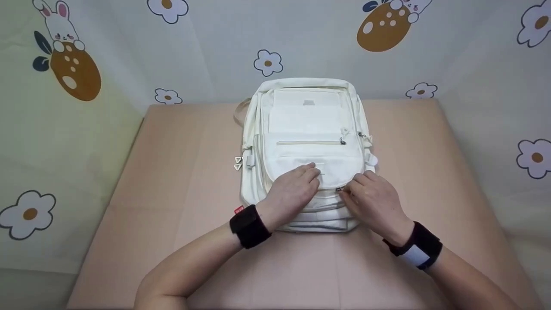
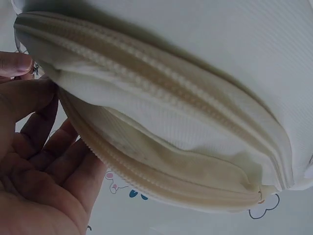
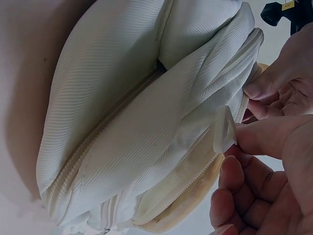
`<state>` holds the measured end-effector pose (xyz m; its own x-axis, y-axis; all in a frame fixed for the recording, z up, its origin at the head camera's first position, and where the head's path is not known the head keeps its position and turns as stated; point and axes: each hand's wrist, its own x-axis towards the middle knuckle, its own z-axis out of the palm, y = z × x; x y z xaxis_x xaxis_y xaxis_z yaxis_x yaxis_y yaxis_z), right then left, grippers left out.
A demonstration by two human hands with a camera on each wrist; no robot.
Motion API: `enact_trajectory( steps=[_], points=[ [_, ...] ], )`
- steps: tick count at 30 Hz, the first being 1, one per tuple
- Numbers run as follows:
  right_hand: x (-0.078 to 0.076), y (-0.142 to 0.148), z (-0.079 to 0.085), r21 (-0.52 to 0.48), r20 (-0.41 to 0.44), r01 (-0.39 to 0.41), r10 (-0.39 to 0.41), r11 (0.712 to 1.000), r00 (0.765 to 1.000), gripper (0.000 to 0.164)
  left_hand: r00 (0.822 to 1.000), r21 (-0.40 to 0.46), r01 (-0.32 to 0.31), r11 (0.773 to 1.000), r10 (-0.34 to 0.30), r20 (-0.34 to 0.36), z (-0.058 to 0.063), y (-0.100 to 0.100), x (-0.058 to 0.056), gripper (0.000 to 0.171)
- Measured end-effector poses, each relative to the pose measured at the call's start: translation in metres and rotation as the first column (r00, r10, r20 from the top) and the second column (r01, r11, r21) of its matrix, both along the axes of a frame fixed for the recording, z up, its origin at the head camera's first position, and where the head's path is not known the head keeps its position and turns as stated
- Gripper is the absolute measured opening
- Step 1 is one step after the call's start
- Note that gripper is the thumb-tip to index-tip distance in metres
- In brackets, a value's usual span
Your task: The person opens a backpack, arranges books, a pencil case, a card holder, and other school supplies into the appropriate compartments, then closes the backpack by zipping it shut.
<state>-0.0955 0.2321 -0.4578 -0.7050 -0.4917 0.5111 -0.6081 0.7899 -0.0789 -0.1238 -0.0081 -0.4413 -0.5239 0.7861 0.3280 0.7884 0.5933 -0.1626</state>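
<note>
A white backpack lies on its back, its lower end toward me. Its front pocket is unzipped along part of its curved edge, and the opening gapes in the left wrist view. My left hand holds the pocket's edge between thumb and fingers, the fingers lying over the front panel. On the right, my right hand pinches the zipper pull, whose pale looped tab shows at the fingertips in the right wrist view. Both hands are close together along the same zipper.
The backpack lies on a table with a pinkish-beige cover. Another zipper crosses the upper front, and triangular pulls hang at the left side. A patterned curtain surrounds the back and sides. Black bands wrap both wrists.
</note>
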Motion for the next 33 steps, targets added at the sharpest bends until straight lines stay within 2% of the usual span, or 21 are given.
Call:
enact_trajectory(
  steps=[6, 10, 13, 18, 24, 28, 33],
  points=[
    [-0.001, 0.004, 0.000, 0.003, 0.020, -0.002, 0.002, 1.000, 1.000, 0.013, 1.000, -0.015, -0.013, 1.000, 0.013, 0.029, 0.002, -0.001, 0.001, 0.025],
    [-0.003, 0.017, 0.000, -0.019, 0.051, 0.022, -0.021, 1.000, 0.998, 0.012, 0.999, 0.002, -0.007, 1.000, 0.007, 0.031, 0.001, -0.002, 0.001, 0.023],
    [-0.009, 0.031, -0.001, -0.038, 0.069, 0.060, -0.057, 0.997, 0.996, 0.014, 1.000, 0.012, -0.007, 1.000, 0.007, 0.026, 0.000, -0.002, 0.001, 0.021],
    [-0.023, 0.047, -0.003, -0.048, 0.092, 0.123, -0.118, 0.991, 0.989, 0.016, 1.000, -0.019, -0.017, 1.000, 0.017, 0.005, 0.000, -0.003, 0.001, 0.021],
    [-0.029, 0.050, -0.004, -0.050, 0.094, 0.125, -0.120, 0.991, 0.988, 0.015, 1.000, -0.019, -0.012, 1.000, 0.012, 0.007, -0.001, -0.002, 0.001, 0.021],
    [-0.028, 0.050, -0.004, -0.051, 0.094, 0.124, -0.119, 0.991, 0.988, 0.016, 0.999, -0.035, -0.030, 0.999, 0.031, 0.028, 0.004, 0.001, 0.001, 0.020],
    [-0.025, 0.050, -0.004, -0.061, 0.088, 0.138, -0.132, 0.989, 0.987, 0.015, 0.998, -0.063, -0.035, 0.997, 0.039, 0.056, 0.017, 0.015, 0.003, 0.018]
  ],
)
